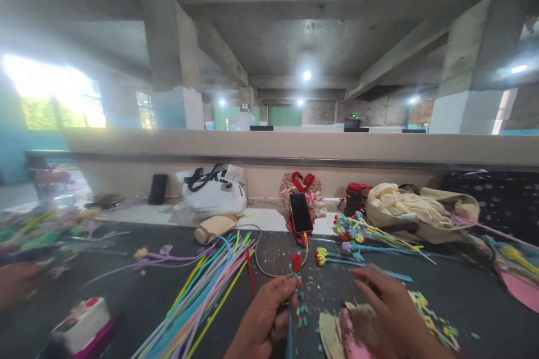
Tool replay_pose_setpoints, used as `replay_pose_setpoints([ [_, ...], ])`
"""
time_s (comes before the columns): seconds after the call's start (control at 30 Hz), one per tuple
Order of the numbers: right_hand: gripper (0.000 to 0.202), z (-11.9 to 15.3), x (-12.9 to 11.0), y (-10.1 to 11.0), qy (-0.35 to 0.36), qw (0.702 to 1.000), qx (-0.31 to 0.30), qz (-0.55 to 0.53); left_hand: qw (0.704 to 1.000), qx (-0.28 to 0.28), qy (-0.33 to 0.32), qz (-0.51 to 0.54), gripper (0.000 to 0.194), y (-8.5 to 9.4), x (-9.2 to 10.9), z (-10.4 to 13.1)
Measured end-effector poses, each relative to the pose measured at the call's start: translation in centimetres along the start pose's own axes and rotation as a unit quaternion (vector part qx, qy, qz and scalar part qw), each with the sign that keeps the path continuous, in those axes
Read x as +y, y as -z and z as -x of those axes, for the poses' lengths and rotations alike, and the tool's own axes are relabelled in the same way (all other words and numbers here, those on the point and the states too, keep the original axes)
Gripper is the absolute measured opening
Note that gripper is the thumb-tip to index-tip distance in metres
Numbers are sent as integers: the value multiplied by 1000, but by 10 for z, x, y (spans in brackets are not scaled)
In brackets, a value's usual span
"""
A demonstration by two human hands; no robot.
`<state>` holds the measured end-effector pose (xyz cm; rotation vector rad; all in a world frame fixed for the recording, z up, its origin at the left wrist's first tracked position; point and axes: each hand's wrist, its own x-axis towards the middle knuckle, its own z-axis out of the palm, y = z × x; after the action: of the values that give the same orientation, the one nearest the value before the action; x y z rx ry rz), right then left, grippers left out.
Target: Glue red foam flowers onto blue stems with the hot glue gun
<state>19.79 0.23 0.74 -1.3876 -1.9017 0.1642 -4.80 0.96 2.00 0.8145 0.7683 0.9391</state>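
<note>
From where I stand, the dark tabletop (113, 286) carries everything; a long bundle of coloured stems (210, 297) fans across it beside the left hand (265, 314), probably laid there for easy reach; the white bag (214, 193) sits against the partition, presumably out of the way; the right hand (391, 308) is over a pink piece (349, 331), its fingers loosely bent and parted, nothing seen between them; the left hand pinches the blue stem (289, 328) between thumb and fingers just under its red flower head (296, 261), upright in front of the person, seemingly to steady the top; a phone (300, 213) leans on a patterned pouch (315, 202), likely propped to face the seat; small green scraps (302, 310) lie nearby.
</note>
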Motion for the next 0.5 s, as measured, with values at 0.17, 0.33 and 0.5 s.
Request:
replay_pose_setpoints([
  [0.17,29,-4,24,20,-109,990,83,26,999,19,-9,-29,32,4,3,1],
  [0.33,39,-6,32,36,-206,968,143,5,999,30,-25,-27,31,12,7,0],
  [0.5,35,-13,20,39,-192,976,101,32,997,52,-53,12,30,23,21,3],
])
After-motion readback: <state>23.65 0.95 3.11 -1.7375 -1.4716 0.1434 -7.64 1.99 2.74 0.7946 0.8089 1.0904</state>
